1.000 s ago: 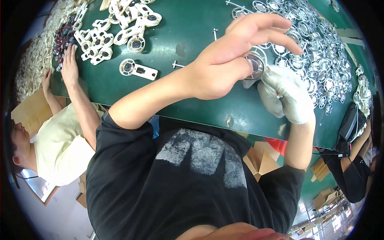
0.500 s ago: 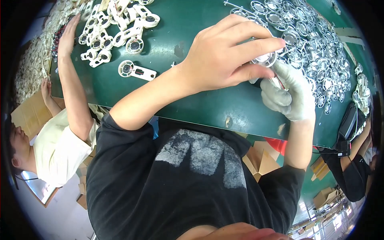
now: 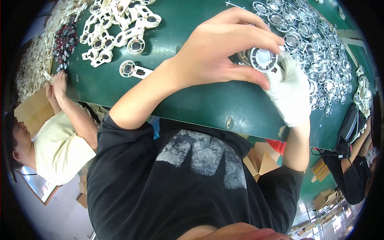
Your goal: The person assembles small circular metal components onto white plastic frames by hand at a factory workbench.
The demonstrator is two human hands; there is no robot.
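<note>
A small white handheld fan (image 3: 263, 59) with a silver ring round its head is between my two hands, above the right part of the table. My bare left hand (image 3: 224, 52) curves round the fan head, its fingers at the upper rim and its thumb below. My gloved right hand (image 3: 291, 90) is closed round the fan's white handle from the right; its fingertips are partly hidden. Behind my left fingers, another roundish part shows beside the head, too covered to make out. Left of my forearm, a single white fan housing (image 3: 136, 71) lies on the table.
Silver ring covers (image 3: 308, 40) lie heaped at the far right of the green table (image 3: 200, 108). White fan housings (image 3: 120, 28) are piled at the far left. Dark wired parts (image 3: 66, 40) lie near a co-worker's hands (image 3: 58, 84). A black bag (image 3: 348, 124) stands at the right edge.
The fan head has turned so its ringed face shows more fully. My right hand has turned round the handle. The co-worker's raised arm has come back toward their other hand.
</note>
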